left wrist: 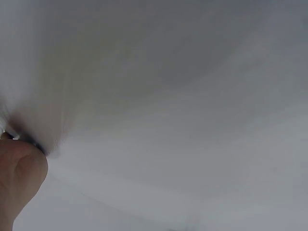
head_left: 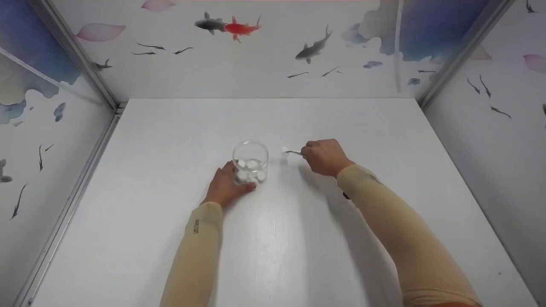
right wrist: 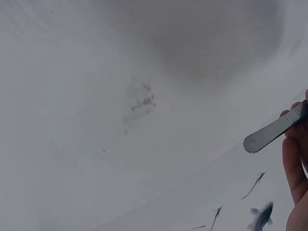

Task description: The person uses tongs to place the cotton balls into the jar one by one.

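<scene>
A clear round jar (head_left: 250, 141) with several white cotton balls (head_left: 252, 164) in its lower part stands on the table. Fingers and thumb of my left hand (head_left: 224, 187) grip the jar low on its left and near side. In the left wrist view only part of the left thumb (left wrist: 21, 173) shows. To the right of the jar, my right hand (head_left: 326, 157) pinches metal tweezers (head_left: 294, 152), whose tips point left. A small white tuft (head_left: 284, 149) is at the tips, close over the table. In the right wrist view the tweezers' flat, ridged back end (right wrist: 272, 134) sticks out of the hand.
The white table (head_left: 273, 256) reaches to a back wall (head_left: 273, 76) printed with fish and petals. Similar printed panels stand left and right, with metal frame posts (head_left: 79, 55) at the corners. Both forearms wear beige sleeves (head_left: 200, 251).
</scene>
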`<state>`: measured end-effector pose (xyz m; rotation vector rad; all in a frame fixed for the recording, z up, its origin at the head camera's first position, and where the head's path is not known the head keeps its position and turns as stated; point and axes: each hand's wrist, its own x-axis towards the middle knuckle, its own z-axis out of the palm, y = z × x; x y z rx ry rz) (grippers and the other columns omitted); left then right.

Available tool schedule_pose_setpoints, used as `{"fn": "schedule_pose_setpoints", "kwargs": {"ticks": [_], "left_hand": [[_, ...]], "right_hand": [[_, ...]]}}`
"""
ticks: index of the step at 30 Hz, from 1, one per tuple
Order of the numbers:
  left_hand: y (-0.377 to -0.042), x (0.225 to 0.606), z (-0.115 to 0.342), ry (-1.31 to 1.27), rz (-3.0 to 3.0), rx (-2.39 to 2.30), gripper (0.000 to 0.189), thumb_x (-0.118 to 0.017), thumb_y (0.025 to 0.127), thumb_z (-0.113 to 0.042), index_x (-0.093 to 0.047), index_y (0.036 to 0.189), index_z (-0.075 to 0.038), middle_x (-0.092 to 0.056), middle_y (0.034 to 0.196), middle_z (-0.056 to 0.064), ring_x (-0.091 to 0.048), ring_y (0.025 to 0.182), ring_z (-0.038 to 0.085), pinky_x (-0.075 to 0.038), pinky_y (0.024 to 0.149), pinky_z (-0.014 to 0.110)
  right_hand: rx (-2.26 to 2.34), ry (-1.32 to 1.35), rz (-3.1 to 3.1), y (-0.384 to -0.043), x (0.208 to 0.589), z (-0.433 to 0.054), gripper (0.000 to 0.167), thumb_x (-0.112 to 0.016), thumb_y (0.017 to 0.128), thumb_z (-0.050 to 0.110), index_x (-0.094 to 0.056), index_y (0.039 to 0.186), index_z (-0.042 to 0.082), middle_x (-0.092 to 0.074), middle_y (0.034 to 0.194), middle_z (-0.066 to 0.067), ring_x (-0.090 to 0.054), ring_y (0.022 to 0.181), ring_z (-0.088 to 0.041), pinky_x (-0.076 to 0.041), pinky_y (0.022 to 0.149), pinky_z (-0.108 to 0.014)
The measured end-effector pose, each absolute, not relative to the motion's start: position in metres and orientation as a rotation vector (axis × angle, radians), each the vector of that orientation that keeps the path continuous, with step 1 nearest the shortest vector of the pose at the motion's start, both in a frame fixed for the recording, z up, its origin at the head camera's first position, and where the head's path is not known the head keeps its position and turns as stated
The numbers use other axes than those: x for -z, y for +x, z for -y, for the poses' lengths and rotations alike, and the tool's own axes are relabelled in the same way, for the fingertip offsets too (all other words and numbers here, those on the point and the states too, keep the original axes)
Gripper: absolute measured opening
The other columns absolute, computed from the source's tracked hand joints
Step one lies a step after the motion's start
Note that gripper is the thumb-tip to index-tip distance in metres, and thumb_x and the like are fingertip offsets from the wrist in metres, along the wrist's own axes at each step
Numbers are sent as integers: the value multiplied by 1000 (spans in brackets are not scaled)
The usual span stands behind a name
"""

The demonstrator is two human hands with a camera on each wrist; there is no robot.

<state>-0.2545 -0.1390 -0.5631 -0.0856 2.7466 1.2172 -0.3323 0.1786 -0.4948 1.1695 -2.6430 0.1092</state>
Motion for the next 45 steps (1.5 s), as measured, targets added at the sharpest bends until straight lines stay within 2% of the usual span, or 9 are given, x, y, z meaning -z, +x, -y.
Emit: {"fn": "schedule_pose_setpoints", "kwargs": {"ticks": [11,15,19,26,34,40,45], "left_hand": [[-254,560,139,-42,-2769,-1215,107,-84,73,-56,-32,155,-11,-39,156,9,-24,147,28,-7,123,41],[-254,562,138,-49,-2764,-1203,108,-83,72,-59,-32,156,-14,-38,157,6,-21,148,27,-7,123,40],[-254,564,138,-44,-2760,-1211,108,-83,72,-59,-32,156,-14,-38,157,6,-22,148,26,-5,123,39],[-252,562,137,-9,-2772,-1232,105,-84,73,-54,-33,155,-13,-40,156,6,-27,147,25,-4,123,37],[-253,562,136,-18,-2765,-1221,106,-84,73,-56,-32,155,-13,-39,156,7,-23,148,28,-7,123,42],[-254,563,136,33,-2790,-1207,105,-83,74,-56,-33,154,-10,-40,155,8,-28,146,25,-3,123,36],[-253,563,140,58,-2795,-1236,103,-84,75,-52,-33,154,-9,-40,155,10,-28,146,27,-3,123,37]], "right_hand": [[-132,1227,2459,-320,454,-158,9,-67,93,9,-76,95,7,-69,78,-4,-64,62,-18,-58,53,-33],[-115,1276,2438,-312,446,-143,11,-66,94,11,-76,98,9,-71,82,-4,-66,65,-17,-60,58,-31],[-100,1344,2444,-307,449,-130,13,-65,95,12,-76,101,9,-73,87,-4,-68,70,-17,-60,62,-32],[-64,1412,2371,-306,458,-124,6,-69,90,10,-75,91,10,-70,80,-2,-65,63,-18,-56,50,-35],[-79,1432,2368,-303,458,-128,8,-68,92,11,-75,95,10,-70,81,-2,-65,64,-18,-56,51,-34],[-109,1304,2400,-301,459,-148,8,-69,91,11,-75,96,9,-68,79,-4,-64,63,-19,-56,50,-36],[-137,1149,2534,-300,476,-174,5,-72,88,10,-75,92,8,-67,77,-5,-64,61,-20,-55,49,-37]]}}
